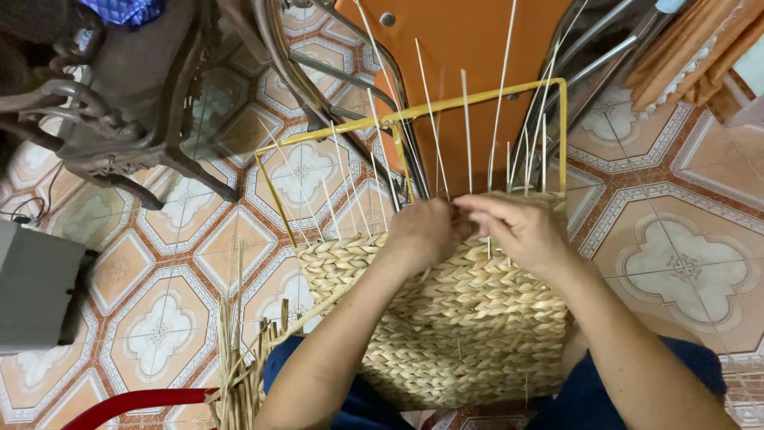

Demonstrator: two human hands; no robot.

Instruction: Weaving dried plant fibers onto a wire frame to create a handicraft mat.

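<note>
A half-woven straw basket (446, 318) rests on my lap, built on a yellow metal wire frame (477, 99) with several thin pale upright stakes (468, 127) rising from it. My left hand (422, 231) and my right hand (517, 227) meet at the top edge of the weave, fingers pinched on a straw strand between the stakes. The strand itself is mostly hidden by my fingers.
A bundle of loose dry straw (239, 358) lies at my left knee beside a red curved rim (135, 402). An orange chair with metal legs (454, 48) stands just beyond the frame. Dark carved wooden furniture (135, 95) is at upper left, a grey box (40, 287) at left. The floor is patterned tile (676, 263).
</note>
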